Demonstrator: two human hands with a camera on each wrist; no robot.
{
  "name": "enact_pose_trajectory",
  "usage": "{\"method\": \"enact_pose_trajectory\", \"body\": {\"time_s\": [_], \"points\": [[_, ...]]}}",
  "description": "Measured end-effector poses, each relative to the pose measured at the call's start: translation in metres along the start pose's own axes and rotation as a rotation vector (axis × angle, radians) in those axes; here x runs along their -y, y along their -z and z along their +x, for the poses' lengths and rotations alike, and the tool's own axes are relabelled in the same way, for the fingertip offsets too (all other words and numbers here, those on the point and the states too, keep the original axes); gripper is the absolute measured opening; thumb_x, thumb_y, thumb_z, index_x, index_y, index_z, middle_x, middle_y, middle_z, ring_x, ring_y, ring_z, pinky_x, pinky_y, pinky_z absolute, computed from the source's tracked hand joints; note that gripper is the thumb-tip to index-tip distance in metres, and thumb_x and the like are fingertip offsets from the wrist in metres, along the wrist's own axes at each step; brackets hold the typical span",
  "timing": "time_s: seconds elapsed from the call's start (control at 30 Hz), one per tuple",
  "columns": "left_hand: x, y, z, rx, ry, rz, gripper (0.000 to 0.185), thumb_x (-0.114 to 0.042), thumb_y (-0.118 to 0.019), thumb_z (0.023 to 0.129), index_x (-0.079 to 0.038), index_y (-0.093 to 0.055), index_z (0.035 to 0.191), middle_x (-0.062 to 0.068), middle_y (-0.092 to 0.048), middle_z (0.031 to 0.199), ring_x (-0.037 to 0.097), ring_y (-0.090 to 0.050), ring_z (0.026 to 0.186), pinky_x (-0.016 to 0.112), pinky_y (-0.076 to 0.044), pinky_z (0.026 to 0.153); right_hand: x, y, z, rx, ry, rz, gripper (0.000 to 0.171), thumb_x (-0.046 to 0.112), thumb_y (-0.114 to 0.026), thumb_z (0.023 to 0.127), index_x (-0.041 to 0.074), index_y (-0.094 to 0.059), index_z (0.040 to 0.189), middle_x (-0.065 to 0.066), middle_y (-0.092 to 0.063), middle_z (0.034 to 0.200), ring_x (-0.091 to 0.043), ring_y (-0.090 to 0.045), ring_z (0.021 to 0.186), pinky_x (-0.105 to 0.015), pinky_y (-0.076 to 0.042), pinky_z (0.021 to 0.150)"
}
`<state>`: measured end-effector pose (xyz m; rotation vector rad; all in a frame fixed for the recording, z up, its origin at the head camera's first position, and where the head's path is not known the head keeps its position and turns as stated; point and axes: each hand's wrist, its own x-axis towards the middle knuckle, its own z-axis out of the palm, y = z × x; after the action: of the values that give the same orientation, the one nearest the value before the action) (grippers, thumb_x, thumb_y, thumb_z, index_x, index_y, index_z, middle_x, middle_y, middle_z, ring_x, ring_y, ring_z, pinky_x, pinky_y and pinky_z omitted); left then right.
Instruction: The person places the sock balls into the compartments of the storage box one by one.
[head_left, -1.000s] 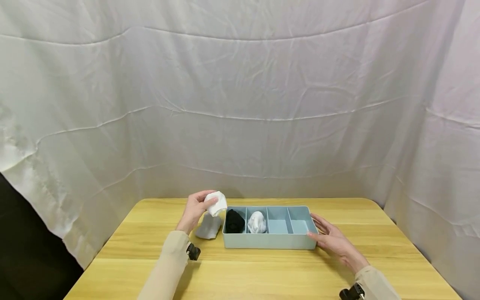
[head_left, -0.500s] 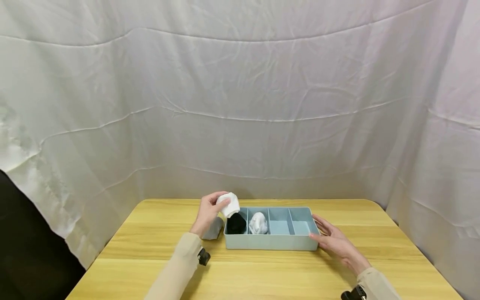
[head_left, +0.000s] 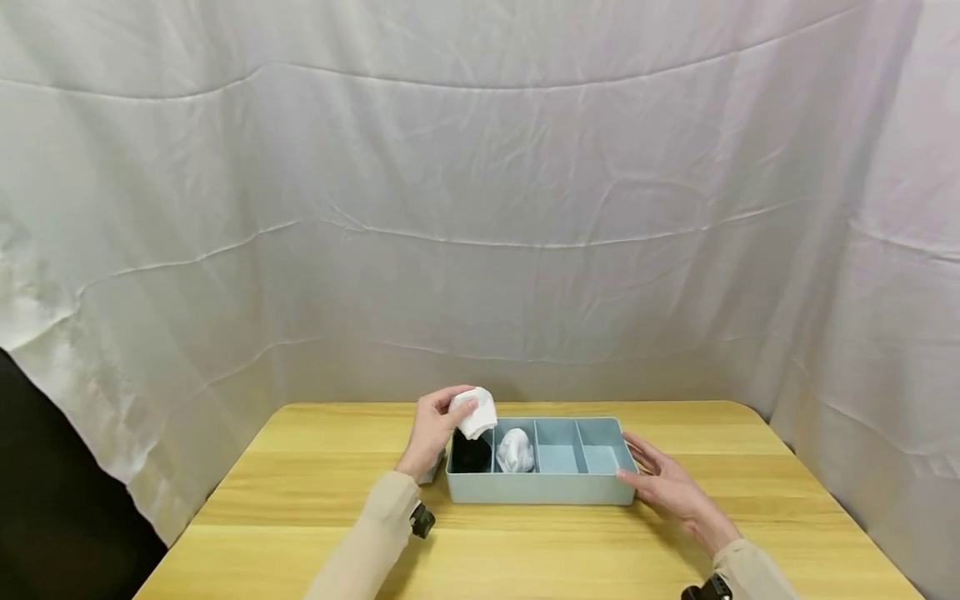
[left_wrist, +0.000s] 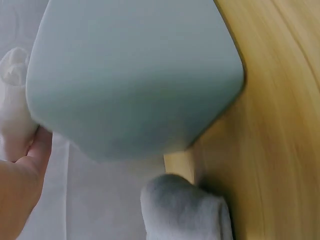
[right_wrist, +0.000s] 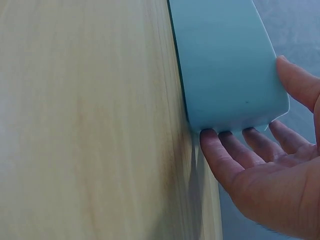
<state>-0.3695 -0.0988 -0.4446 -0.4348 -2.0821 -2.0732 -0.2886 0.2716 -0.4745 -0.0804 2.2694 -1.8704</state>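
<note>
White sock rolls [head_left: 476,412] – two; black [head_left: 471,454] – one

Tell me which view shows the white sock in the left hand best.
The head view: the white sock is a rolled bundle pinched by the left hand, above the left end of the tray. The left wrist view catches only a blurred white edge beside the tray wall. The right wrist view misses it.

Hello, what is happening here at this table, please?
A person sits at a wooden table with a light blue divided tray. The left hand holds a rolled white sock above the tray's left end. The right hand rests flat against the tray's right end. A black sock and a white sock fill the two left compartments; the two right ones show nothing inside. A grey sock lies beside the tray.
</note>
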Motion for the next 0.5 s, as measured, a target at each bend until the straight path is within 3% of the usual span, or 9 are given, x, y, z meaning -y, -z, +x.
{"method": "enact_pose_trajectory", "body": {"time_s": [0.13,0.37,0.5], "points": [[-0.001,-0.013,-0.001,0.017,-0.030,-0.017,0.026,-0.010,-0.073,0.088,-0.001,-0.072,0.113,0.017,-0.071,0.104,0.012,-0.062,0.075,0.020,-0.052,0.064,0.001,0.002,0.000,-0.002,-0.005,-0.015,0.082,0.020,-0.068,0.093,0.012,-0.019,0.158,-0.024,-0.009,0.162,-0.044,-0.014,0.147,-0.057,-0.033,0.111],[-0.010,-0.029,-0.005,0.064,-0.041,0.027,0.026,-0.005,-0.071,0.089,0.002,-0.071,0.114,0.024,-0.069,0.105,0.013,-0.060,0.076,0.021,-0.052,0.063,0.001,0.003,-0.001,0.012,0.002,-0.004,0.084,0.019,-0.068,0.093,0.011,-0.017,0.158,-0.025,-0.007,0.162,-0.045,-0.012,0.147,-0.055,-0.032,0.111],[-0.001,-0.034,0.000,0.086,-0.054,0.031,0.027,-0.011,-0.073,0.089,-0.001,-0.071,0.114,0.021,-0.070,0.104,0.011,-0.060,0.075,0.020,-0.052,0.062,0.001,0.004,-0.001,0.010,-0.001,0.000,0.084,0.019,-0.068,0.093,0.012,-0.016,0.158,-0.025,-0.007,0.162,-0.046,-0.015,0.147,-0.054,-0.033,0.111]]}}
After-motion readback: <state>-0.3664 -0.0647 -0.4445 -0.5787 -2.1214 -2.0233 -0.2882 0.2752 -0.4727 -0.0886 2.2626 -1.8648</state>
